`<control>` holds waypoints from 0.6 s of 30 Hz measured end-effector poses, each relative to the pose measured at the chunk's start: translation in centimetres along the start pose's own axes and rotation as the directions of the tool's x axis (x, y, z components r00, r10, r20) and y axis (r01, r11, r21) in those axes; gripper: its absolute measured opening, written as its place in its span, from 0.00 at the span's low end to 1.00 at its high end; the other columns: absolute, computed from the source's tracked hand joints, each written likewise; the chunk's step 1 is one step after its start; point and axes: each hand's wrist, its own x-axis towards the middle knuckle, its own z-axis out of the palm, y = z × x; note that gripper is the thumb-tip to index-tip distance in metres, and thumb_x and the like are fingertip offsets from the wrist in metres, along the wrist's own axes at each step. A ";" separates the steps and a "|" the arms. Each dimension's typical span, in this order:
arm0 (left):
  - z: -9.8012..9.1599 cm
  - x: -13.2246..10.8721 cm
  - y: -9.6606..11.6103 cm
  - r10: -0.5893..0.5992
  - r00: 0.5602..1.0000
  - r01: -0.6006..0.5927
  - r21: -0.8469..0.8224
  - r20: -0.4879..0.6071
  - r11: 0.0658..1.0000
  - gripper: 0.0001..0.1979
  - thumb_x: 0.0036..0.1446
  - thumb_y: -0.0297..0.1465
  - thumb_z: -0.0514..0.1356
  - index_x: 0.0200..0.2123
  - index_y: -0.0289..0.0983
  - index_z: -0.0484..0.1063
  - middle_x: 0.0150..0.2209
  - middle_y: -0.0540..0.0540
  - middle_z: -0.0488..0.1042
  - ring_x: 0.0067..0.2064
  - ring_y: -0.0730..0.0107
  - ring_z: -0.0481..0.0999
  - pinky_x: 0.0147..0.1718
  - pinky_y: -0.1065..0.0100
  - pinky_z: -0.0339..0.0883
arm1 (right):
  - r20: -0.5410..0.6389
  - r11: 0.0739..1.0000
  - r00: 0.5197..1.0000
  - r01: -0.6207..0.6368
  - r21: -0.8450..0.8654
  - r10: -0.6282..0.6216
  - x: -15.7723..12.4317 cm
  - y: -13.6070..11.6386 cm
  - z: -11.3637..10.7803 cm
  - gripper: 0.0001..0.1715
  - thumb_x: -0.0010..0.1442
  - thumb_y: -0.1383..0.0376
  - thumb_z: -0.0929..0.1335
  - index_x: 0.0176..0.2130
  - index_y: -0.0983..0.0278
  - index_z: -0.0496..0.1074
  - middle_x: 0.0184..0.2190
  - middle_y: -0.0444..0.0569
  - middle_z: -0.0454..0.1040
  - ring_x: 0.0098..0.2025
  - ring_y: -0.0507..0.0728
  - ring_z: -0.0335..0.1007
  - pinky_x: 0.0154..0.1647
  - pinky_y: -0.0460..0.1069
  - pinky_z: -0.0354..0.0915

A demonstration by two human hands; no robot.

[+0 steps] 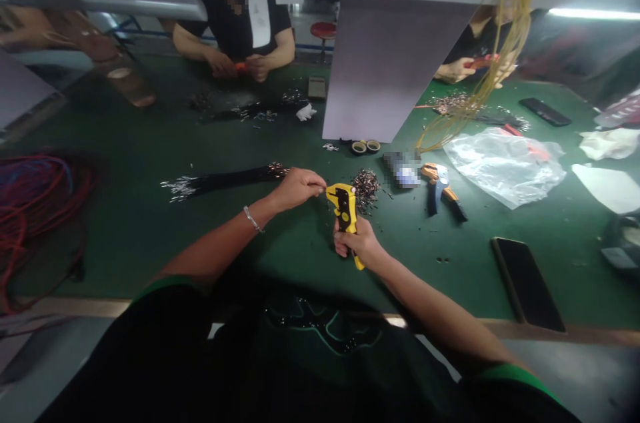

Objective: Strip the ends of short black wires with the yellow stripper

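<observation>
While a black wire bundle lies across the green mat, the left hand pinches closed at the mouth of a yellow wire stripper, whatever it holds too thin to see, the right hand gripping the tool tight, just beside a heap of metal terminals.

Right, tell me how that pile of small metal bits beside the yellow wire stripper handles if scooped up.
The pile of small metal bits looks loose, so it would probably slump and spill rather than lift as one. Each bit looks light, and strays on the green mat suggest they scatter easily.
</observation>
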 end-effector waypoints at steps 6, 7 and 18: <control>-0.2 -0.1 0.6 -0.012 1.000 0.012 -0.023 -0.010 1.000 0.06 0.49 0.24 0.61 0.28 0.35 0.80 0.24 0.50 0.76 0.27 0.74 0.72 0.28 0.72 0.63 | 0.025 0.999 0.999 0.021 -0.024 -0.020 0.0 -0.3 -0.3 0.13 0.45 0.67 0.71 0.29 0.62 0.62 0.12 0.34 0.62 0.12 0.47 0.56 0.13 0.45 0.58; -0.2 -0.2 0.7 0.001 1.000 -0.001 -0.020 0.000 1.000 0.06 0.49 0.24 0.62 0.28 0.35 0.80 0.24 0.50 0.76 0.27 0.74 0.72 0.29 0.72 0.63 | 0.010 0.999 1.000 0.029 -0.042 -0.029 -0.1 -0.3 -0.4 0.13 0.46 0.67 0.71 0.29 0.62 0.62 0.12 0.34 0.62 0.12 0.47 0.56 0.12 0.45 0.58; -0.3 0.1 0.2 0.076 0.997 -0.076 0.036 0.016 0.996 0.08 0.49 0.22 0.61 0.29 0.38 0.80 0.26 0.49 0.76 0.29 0.72 0.73 0.32 0.70 0.63 | -0.012 0.991 0.999 0.029 -0.127 -0.031 -0.1 -0.4 -0.2 0.12 0.44 0.69 0.69 0.29 0.62 0.62 0.13 0.34 0.62 0.12 0.46 0.55 0.12 0.44 0.57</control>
